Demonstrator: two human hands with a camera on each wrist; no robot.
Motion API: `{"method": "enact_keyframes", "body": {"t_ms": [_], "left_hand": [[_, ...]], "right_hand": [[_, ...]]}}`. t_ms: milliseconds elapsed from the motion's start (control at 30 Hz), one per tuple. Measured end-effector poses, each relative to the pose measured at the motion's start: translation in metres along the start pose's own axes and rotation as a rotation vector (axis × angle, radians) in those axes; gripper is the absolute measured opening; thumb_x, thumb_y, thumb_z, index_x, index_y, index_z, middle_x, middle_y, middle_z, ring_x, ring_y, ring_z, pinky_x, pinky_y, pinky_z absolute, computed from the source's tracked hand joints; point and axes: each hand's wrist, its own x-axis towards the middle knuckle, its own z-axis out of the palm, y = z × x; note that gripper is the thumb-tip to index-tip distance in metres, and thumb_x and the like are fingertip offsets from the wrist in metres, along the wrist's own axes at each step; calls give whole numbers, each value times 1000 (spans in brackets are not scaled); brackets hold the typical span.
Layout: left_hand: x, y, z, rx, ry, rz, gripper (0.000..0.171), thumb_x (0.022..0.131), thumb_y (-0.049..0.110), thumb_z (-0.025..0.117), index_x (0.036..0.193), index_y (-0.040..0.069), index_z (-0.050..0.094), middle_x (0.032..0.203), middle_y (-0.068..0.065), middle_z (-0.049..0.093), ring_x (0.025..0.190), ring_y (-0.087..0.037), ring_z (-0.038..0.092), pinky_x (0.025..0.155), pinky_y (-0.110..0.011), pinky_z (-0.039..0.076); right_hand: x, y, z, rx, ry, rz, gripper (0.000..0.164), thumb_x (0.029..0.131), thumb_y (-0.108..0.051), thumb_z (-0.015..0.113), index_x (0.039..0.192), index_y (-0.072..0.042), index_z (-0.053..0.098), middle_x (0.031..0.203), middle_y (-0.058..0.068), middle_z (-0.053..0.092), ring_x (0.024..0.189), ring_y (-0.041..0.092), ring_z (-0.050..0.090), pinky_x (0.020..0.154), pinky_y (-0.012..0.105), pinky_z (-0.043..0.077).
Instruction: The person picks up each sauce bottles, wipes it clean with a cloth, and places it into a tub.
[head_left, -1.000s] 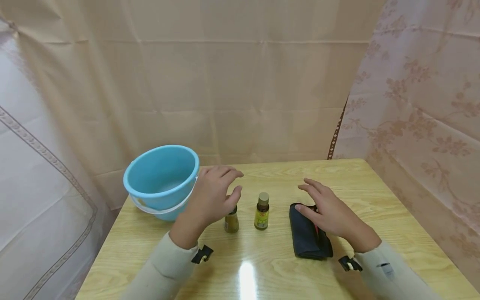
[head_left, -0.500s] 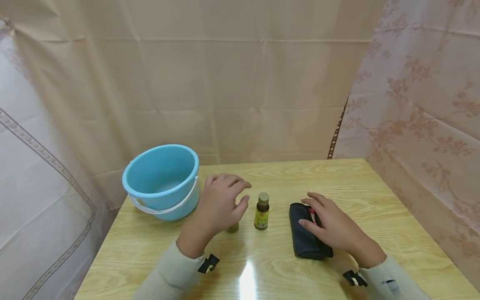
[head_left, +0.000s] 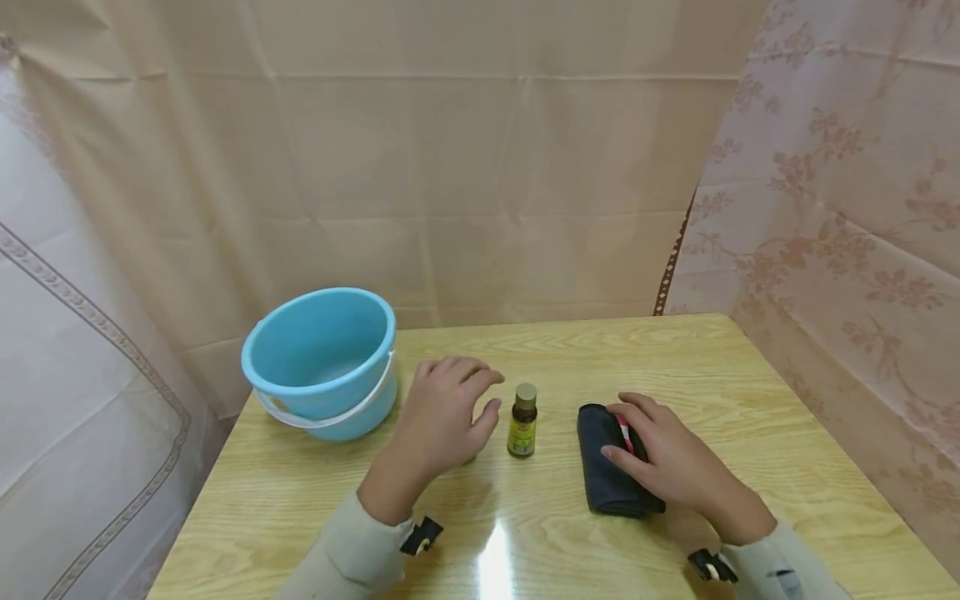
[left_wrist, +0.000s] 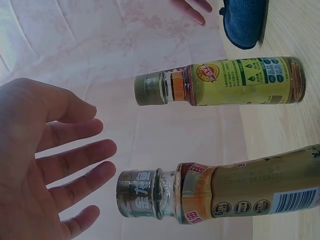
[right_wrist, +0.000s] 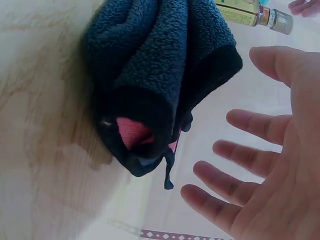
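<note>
My left hand [head_left: 442, 417] hovers with loosely bent fingers above a glass bottle with a dull gold label [left_wrist: 250, 190]. In the left wrist view its fingertips lie close to that bottle's metallic cap, apart from it; in the head view the hand hides nearly all of this bottle. A smaller brown bottle with a yellow-green label [head_left: 522, 429] stands upright to the right. My right hand [head_left: 671, 450] is held over a folded dark blue fleecy cloth [head_left: 603, 467]. The right wrist view shows black edging and pink inside the cloth [right_wrist: 150, 65], and a gap before the fingertips.
A light blue bucket [head_left: 341, 429] with a white handle stands at the table's back left. Beneath everything is a wood-grain table [head_left: 555, 550]. Beige curtain [head_left: 480, 183] hangs behind it, and patterned curtain [head_left: 840, 250] runs along the right side.
My left hand has shifted down and slightly right, covering more of the gold-labelled bottle. The right hand has lowered towards the cloth. Bottles, cloth and bucket have stayed put.
</note>
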Motion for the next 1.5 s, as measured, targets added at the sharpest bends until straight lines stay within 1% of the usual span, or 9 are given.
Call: {"method": "enact_keyframes", "body": {"t_ms": [167,233,433,700,833,967,1233,1500], "left_hand": [[-3,0,-2,-23,64,0,22,94,27,68,114,21,76,114,3,73,110,-21,67,92,-48,48],[-4,-1,-3,-20,76,-4,21,94,26,68,113,22,76,113,3,74,109,-21,67,92,-47,49],[-6,0,-4,-19,60,-10,22,95,28,66,115,22,75,114,3,73,111,-21,66,93,-47,48],[-9,2,-7,-22,91,-5,22,94,27,67,113,21,75,113,3,73,110,-21,66,92,-46,49],[-9,2,-9,-23,99,0,22,93,27,68,112,21,76,112,3,74,108,-22,67,92,-48,50],[-10,2,-9,-26,88,-2,22,94,27,68,114,21,75,113,3,73,108,-21,67,93,-48,50],[-12,2,-8,-41,89,-1,21,94,27,69,112,20,76,114,2,74,109,-21,67,93,-47,50],[-13,3,-7,-50,81,-9,20,94,27,68,111,21,76,113,3,74,109,-21,67,92,-46,50]], "right_hand": [[-2,1,2,-4,-10,-15,62,98,-47,69,147,-10,55,156,17,45,135,45,51,104,65,45],[-3,1,4,-10,-14,-14,63,97,-47,70,147,-11,55,156,17,46,135,46,51,104,65,45],[-6,4,9,-16,-34,2,63,96,-48,71,146,-13,56,154,16,48,135,46,52,104,65,45],[-8,4,12,-10,-41,16,63,96,-48,72,147,-15,56,155,14,48,135,44,52,104,65,45],[-9,6,13,-10,-62,33,66,95,-51,72,148,-17,54,156,14,46,136,45,50,104,66,44],[-10,8,15,-13,-90,57,70,94,-54,71,150,-18,53,158,15,43,139,46,47,104,66,44],[-10,10,18,-16,-116,75,76,92,-59,70,153,-18,51,160,15,42,140,45,46,104,66,44],[-8,11,18,22,-150,92,80,90,-59,73,154,-17,49,160,15,41,141,46,45,104,66,44]]}}
